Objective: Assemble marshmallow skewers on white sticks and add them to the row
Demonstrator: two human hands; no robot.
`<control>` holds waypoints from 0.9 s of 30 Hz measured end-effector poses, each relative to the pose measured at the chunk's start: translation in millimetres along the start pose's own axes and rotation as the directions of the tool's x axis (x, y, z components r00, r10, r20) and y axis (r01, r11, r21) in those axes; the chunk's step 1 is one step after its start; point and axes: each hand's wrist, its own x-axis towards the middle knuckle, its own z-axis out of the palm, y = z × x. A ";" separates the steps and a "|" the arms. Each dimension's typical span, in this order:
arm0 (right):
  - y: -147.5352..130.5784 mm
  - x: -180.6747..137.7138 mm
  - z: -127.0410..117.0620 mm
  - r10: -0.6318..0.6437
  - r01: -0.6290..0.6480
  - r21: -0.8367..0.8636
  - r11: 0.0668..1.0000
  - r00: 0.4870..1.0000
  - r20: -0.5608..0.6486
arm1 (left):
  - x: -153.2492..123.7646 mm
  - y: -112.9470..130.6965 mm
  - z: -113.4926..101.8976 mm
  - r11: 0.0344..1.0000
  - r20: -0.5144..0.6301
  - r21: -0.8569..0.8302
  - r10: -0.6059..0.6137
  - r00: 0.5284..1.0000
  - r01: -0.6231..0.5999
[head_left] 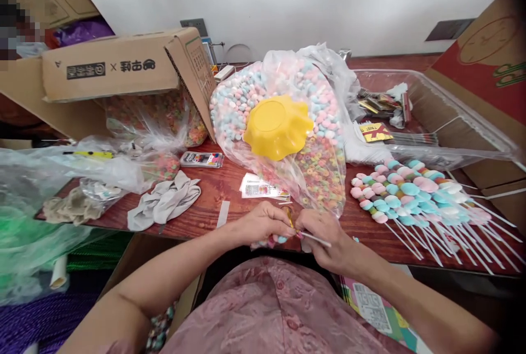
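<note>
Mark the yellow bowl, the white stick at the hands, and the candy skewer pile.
yellow bowl (276, 124), head view, middle of its yellow surface.
white stick (318, 240), head view, bare shaft past the fingers.
candy skewer pile (411, 192), head view, candy heads at the pile's middle.

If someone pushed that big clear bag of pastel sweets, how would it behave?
Probably heavy: the bag bulges, packed full. Its thin crinkled plastic would likely sag and shift rather than slide. The yellow bowl on top might slip off.
</note>
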 end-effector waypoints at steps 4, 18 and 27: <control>-9.0 -3.2 -10.2 -0.424 0.434 -0.367 0.823 0.899 0.111 | 0.4 1.6 -2.2 0.943 0.165 -0.163 -0.263 0.951 0.290; -14.9 -8.1 -2.3 -0.586 0.610 -0.314 0.727 0.790 0.179 | 9.9 3.8 -8.3 0.934 0.559 0.077 -0.331 0.760 0.349; 17.1 -22.9 29.3 -0.491 0.445 -0.316 0.838 0.867 -0.082 | 22.3 -6.1 -20.7 0.991 0.630 0.009 -0.111 0.768 0.135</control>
